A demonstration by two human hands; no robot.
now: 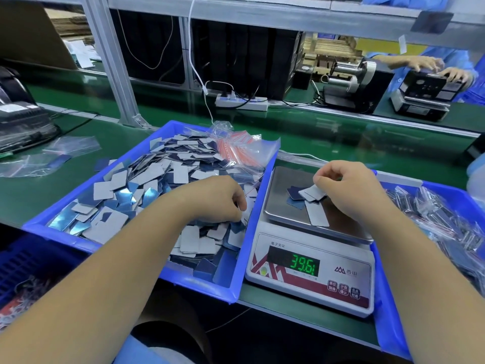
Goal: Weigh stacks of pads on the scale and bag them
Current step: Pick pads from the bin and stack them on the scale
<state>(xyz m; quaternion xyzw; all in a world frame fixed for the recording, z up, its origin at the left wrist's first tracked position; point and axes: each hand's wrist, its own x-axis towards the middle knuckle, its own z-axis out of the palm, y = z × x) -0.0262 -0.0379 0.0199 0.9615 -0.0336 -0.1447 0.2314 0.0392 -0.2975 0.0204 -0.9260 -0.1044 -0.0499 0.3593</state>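
A white scale [309, 274] with a steel pan [280, 195] shows 39.61 in green digits. On the pan lie a few grey and blue pads [316, 212]. My right hand [346, 187] hovers over the pan and pinches a small stack of grey pads [312, 193] between thumb and fingers. A blue tray [236, 261] to the left holds several loose grey and blue pads [147, 185]. My left hand [217, 198] is down among those pads at the tray's right side with fingers curled; what it holds is hidden. Small clear bags with red strips [236, 151] lie at the tray's far corner.
A second blue tray [393, 334] at the right holds several bagged pads [446, 227]. Loose clear bags [52, 156] lie on the green belt at the left. A power strip [241, 102] and cables sit behind. Another person's hands [433, 67] work at a far scale.
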